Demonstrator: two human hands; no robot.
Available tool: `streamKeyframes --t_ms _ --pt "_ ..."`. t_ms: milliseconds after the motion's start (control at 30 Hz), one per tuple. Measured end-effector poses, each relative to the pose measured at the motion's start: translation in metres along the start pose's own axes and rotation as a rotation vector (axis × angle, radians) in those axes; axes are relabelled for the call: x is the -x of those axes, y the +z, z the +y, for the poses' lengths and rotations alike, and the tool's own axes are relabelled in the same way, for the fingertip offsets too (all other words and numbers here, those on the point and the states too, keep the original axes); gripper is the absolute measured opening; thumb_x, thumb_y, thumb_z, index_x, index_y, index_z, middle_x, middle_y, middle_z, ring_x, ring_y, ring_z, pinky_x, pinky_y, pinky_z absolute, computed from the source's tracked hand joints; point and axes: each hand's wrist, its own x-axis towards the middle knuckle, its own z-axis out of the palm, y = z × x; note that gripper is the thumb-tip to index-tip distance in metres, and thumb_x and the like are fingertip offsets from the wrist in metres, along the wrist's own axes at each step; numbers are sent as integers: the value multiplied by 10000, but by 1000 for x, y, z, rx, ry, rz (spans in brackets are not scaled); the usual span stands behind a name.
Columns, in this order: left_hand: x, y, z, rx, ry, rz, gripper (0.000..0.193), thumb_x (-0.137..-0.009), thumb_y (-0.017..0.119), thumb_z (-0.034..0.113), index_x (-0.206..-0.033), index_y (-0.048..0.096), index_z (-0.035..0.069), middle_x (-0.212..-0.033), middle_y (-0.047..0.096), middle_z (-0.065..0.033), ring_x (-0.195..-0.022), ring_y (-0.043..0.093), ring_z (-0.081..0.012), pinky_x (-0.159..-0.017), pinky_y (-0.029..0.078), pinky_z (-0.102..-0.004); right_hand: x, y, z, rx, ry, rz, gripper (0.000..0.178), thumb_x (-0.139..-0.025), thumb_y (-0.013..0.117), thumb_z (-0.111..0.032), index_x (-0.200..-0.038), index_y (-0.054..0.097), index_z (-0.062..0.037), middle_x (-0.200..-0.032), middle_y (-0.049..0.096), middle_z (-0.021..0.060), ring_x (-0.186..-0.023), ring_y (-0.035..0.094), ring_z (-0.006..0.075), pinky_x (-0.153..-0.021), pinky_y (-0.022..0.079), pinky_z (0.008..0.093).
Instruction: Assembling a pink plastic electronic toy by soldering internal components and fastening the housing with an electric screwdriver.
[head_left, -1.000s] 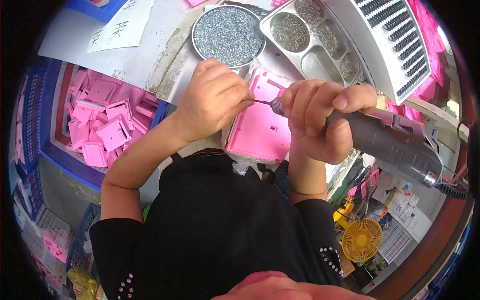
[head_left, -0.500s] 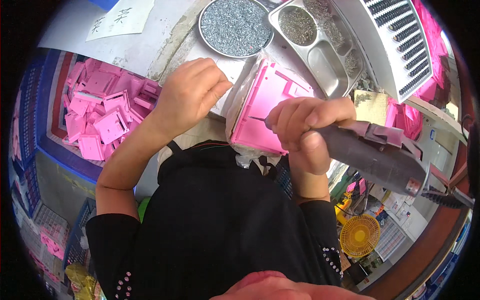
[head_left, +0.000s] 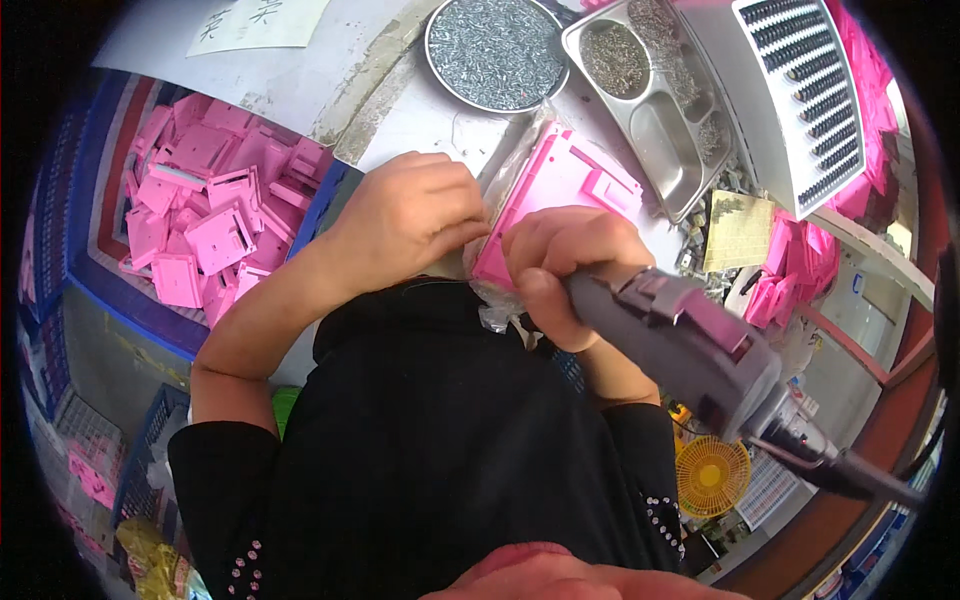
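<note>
My right hand (head_left: 570, 260) is wrapped around a dark grey electric screwdriver (head_left: 675, 345), whose cord end points to the lower right. Its bit is hidden behind the hand, over a flat pink plastic part (head_left: 572, 170). That part lies in front of me on crumpled clear plastic. At the part's left edge, my left hand (head_left: 425, 215) has its fingers curled together, fingertips down by the edge. Whatever those fingers may hold is hidden.
Silver screws (head_left: 495, 50) fill a round metal tray beyond the part. Right of it, a compartmented metal tray (head_left: 665, 150) holds small screws. A white rack (head_left: 765, 120) with black pieces stands far right. Pink parts (head_left: 220, 245) fill a blue-edged bin at left; a yellow fan (head_left: 712, 477) is lower right.
My right hand and the screwdriver have moved left and down, and the tool's rear has swung lower. My left hand has come right and slightly down to the pink part's edge.
</note>
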Motion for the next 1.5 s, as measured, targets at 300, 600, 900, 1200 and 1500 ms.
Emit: streamKeyframes --t_ms 300,600,900,1200,1500 --pt "7 10 11 -187 47 33 154 -845 761 167 -857 628 92 -802 571 -25 -754 579 -236 -748 413 -380 2 -6 -9 -432 22 276 267 -910 752 -99 -1035 522 -49 -748 632 88 -618 603 183 -598 526 350" --pt "9 19 29 39 -59 38 202 -765 783 29 -930 682 86 -918 725 -34 -765 636 -215 -790 385 -371 2 -5 -32 -465 -62 220 336 -920 788 -221 -1026 506 -72 -635 570 60 -549 557 203 -623 528 395" --pt "6 15 31 -24 19 36 253 -714 817 36 -920 685 98 -870 709 -26 -744 633 -208 -798 389 -382 8 -4 -37 -460 -13 236 320 -913 786 -188 -1026 510 -71 -687 577 76 -590 579 202 -661 539 403" --pt "-11 2 28 -105 166 -161 358 -712 813 109 -1062 738 106 -1228 721 -4 -1078 618 -213 -935 382 -456 26 5 -30 -438 27 254 293 -934 749 -185 -1015 494 -66 -677 564 75 -592 574 212 -625 519 398" --pt "1 19 12 -325 111 -218 332 -769 750 162 -1098 784 185 -1374 670 91 -1136 576 -205 -1023 308 -502 27 21 -7 -134 -159 46 199 -924 665 -45 -1001 481 -44 -603 554 82 -487 548 212 -503 502 373"
